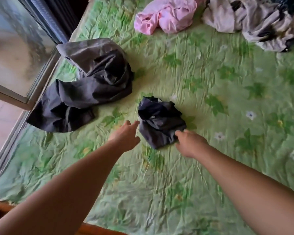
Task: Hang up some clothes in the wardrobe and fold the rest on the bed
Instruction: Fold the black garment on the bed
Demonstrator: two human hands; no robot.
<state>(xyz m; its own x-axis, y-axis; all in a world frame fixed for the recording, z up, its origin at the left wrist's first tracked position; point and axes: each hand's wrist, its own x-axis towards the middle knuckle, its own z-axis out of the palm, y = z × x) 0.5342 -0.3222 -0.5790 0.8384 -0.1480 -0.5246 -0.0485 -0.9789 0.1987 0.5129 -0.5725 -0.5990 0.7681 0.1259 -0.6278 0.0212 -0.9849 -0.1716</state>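
Left hand: the left hand point(126, 135) is stretched forward from the lower left of the frame, palm down, with the fingers straight and slightly spread. Nothing is held, and the fingertips are just beside the left edge of the small dark garment.
Right hand: the right hand point(190, 144) is reached in from the lower right, knuckles up, with the fingers bent down at the near right edge of the same garment. Contact is seen, but whether cloth is pinched cannot be told through the blur.
Small dark garment: the small dark garment point(159, 122) is bunched in a crumpled heap at the middle of the frame, on the sheet, between the two hands.
Grey garment: the grey garment point(92, 85) is loosely heaped at the left of the frame, apart from both hands.
Pink garment: the pink garment point(165, 14) is crumpled at the top centre.
Patterned garment: the patterned garment point(255, 22), pale grey with black patches, is piled at the upper right, just beside the pink one.
Bed sheet: the bed sheet point(210, 167) is green, leaf-printed and wrinkled.
Glass panel: the metal-framed glass panel point(12, 48) is seen at the upper left, beside the bed.
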